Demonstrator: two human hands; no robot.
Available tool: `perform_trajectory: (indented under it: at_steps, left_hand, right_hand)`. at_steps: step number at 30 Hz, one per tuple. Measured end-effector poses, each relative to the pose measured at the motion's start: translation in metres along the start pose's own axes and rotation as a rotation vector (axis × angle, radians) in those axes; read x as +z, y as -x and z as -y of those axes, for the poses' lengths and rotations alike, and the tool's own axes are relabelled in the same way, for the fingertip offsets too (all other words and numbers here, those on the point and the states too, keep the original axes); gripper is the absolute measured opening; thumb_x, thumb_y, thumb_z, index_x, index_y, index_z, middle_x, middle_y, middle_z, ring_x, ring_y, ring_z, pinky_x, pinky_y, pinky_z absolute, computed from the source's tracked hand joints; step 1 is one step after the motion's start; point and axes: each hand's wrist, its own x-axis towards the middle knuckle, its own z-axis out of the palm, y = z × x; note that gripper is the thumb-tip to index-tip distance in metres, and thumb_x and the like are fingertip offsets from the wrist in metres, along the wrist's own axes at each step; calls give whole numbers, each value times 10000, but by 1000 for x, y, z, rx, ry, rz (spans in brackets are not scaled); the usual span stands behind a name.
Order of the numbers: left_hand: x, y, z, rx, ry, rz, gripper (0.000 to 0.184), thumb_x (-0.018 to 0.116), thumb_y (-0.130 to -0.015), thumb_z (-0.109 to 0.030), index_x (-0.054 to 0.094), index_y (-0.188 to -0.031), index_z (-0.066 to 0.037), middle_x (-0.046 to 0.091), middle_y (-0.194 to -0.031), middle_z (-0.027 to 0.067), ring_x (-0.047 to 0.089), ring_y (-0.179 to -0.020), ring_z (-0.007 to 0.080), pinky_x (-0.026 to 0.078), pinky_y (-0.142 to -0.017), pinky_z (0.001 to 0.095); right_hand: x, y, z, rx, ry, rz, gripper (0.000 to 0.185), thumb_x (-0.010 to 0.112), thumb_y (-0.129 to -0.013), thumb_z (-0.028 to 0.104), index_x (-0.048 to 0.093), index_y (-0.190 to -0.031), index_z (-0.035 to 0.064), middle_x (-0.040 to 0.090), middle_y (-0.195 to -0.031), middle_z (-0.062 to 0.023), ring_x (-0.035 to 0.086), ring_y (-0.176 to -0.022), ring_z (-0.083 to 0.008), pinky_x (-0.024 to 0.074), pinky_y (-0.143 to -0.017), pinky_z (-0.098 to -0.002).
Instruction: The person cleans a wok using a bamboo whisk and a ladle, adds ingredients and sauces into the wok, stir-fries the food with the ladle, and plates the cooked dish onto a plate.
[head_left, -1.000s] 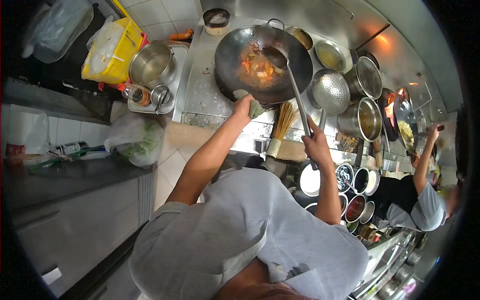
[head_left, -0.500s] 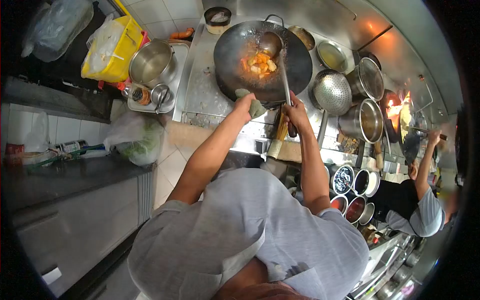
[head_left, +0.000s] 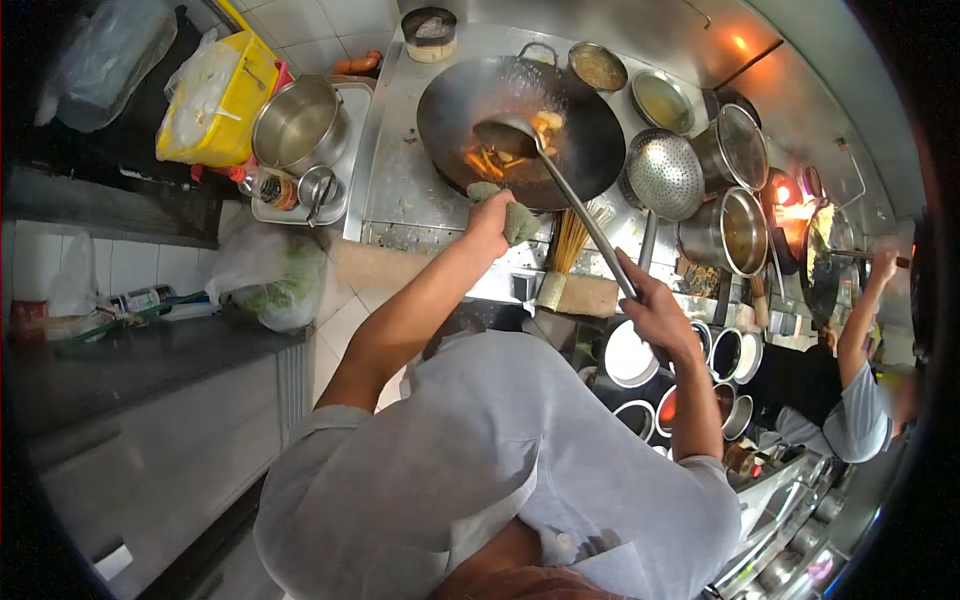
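Note:
A black wok (head_left: 595, 130) sits on the steel stove, holding orange and pale pieces of food (head_left: 548, 122). My left hand (head_left: 488, 222) is closed around a folded greenish-grey cloth (head_left: 520, 224) at the wok's near rim; whatever lies under the cloth is hidden. My right hand (head_left: 655, 312) grips the handle of a long metal ladle (head_left: 579, 210). The ladle's bowl is down in the wok among the food, its handle slanting toward me and right. Steam or splashes show near the wok's far side.
A perforated strainer (head_left: 666, 175) and a bamboo brush (head_left: 570, 245) lie right of the wok. Several seasoning tubs (head_left: 630, 355) stand below my right hand. Left are a steel pot (head_left: 298, 125) and yellow basket (head_left: 245, 110). A co-worker (head_left: 850, 400) works near flames at right.
My right hand has moved right and toward me, swinging the ladle's handle. The ladle's bowl has shifted nearer and left in the wok. My left hand stays on the cloth.

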Motion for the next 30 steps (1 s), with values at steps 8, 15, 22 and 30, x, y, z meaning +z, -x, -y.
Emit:
perform_trajectory:
  at_steps: [8, 15, 22, 30]
  left_hand:
    - [-69, -33, 59, 100, -142, 146, 189, 635, -839, -171, 608, -1000, -76, 617, -898, 79, 643, -762, 233, 571, -649, 412]
    - [-59, 38, 46, 144, -114, 77, 151, 627, -825, -125, 600, -969, -89, 616, -885, 74, 635, -780, 225, 544, -660, 407]
    - [-34, 0, -1, -71, 5, 267, 45, 621, -823, -123, 582, -820, -102, 576, -776, 47, 603, -658, 205, 523, -564, 406]
    - [-83, 25, 84, 153, -312, 37, 195, 628, -843, -152, 615, -1031, -103, 616, -928, 60, 629, -815, 215, 548, -678, 430]
  right_hand:
    - [41, -48, -49, -67, 464, -170, 825, 592, -791, 22, 278, -1544, 147, 644, -750, -292, 653, -724, -464, 512, -700, -549]
    - [18, -9, 1, 41, 278, -56, 819, 592, -805, 27, 291, -1552, 175, 652, -790, -289, 674, -779, -439, 513, -744, -508]
    - [7, -15, -7, 15, 218, 108, 778, 574, -806, 31, 332, -1536, 151, 670, -857, -285, 673, -855, -445, 521, -819, -483]
    - [18, -29, -17, 18, 271, -201, 768, 550, -806, -7, 377, -1527, 195, 618, -737, -231, 638, -727, -380, 514, -797, -386]
